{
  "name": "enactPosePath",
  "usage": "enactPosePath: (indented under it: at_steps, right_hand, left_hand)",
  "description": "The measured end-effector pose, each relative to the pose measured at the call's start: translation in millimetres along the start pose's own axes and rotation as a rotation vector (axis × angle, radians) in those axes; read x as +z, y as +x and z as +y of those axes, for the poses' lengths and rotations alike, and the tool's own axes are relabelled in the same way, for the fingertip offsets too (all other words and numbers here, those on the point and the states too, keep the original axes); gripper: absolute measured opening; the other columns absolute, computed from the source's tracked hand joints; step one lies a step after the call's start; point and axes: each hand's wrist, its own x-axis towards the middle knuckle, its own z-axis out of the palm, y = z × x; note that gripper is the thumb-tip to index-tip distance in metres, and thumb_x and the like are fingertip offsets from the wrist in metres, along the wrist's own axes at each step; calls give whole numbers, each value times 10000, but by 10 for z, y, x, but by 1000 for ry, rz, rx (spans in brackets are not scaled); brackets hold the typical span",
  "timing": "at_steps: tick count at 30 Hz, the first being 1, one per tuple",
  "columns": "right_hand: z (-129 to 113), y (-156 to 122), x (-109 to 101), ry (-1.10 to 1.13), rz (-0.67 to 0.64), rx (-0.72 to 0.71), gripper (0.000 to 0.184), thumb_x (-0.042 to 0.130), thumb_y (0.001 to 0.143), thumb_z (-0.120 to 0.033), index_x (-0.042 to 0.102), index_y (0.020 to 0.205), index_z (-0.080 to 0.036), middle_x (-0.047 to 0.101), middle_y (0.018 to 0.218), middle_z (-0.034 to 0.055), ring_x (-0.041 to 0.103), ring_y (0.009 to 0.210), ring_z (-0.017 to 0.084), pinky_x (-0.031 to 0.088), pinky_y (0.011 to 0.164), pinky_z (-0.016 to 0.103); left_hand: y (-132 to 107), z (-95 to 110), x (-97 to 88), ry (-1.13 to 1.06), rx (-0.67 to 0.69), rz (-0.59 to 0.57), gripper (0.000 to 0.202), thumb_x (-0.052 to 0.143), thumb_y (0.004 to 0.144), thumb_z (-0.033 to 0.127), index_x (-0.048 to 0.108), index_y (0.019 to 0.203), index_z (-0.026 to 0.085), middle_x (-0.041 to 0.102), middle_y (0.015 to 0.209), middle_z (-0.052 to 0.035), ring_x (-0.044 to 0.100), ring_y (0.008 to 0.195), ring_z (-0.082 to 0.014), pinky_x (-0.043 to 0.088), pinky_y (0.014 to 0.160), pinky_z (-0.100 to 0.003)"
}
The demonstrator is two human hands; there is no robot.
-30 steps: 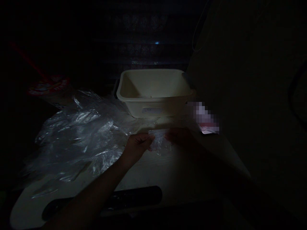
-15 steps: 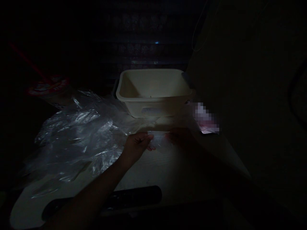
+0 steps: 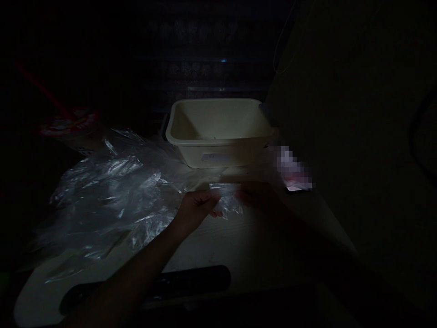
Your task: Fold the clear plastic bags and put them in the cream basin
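The scene is very dark. My left hand (image 3: 195, 209) is closed, pinching the left edge of a small clear plastic bag (image 3: 227, 202) just above the pale table (image 3: 239, 246). My right hand (image 3: 257, 196), deep in shadow, grips the bag's right edge with its fingers closed. The bag hangs crumpled between the two hands. A cream plastic tub (image 3: 218, 130) stands just behind the hands.
A large heap of clear plastic film (image 3: 109, 191) covers the table's left side. A red-and-white packet (image 3: 68, 125) lies at the far left. A dark long object (image 3: 191, 280) lies along the table's near edge. A dark wall rises at the right.
The small bag was pulled taut and flat half a second ago; now it hangs loose and crumpled again between my hands. Both hands stay almost in place.
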Motion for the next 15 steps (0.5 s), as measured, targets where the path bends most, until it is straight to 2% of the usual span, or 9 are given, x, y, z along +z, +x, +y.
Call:
enactPosePath:
  at_steps: [6,11,15]
  right_hand:
    - [32,30,3,-22,-43,22,312,445,704,-334,411,452,-153,380,437,-48,359,425,50,249,411,165]
    - [5,14,-10,41,-35,33,295,424,724,-293,500,478,-150,458,444,-40,418,422,53,284,431,165]
    - [-6,0,-8,21,-19,25,301,425,721,-295,515,473,-150,479,447,-35,429,424,57,294,437,169]
  left_hand:
    - [-7,16,-10,-5,-6,-3,211,502,721,226,587,541,154,580,460,35,536,421,-71,430,460,-172]
    - [-10,43,-1,-8,-20,5,215,509,714,218,573,522,144,576,433,28,537,405,-79,427,443,-174]
    - [-10,42,1,-7,-29,30,213,519,710,232,563,522,143,576,423,22,536,396,-87,427,434,-179]
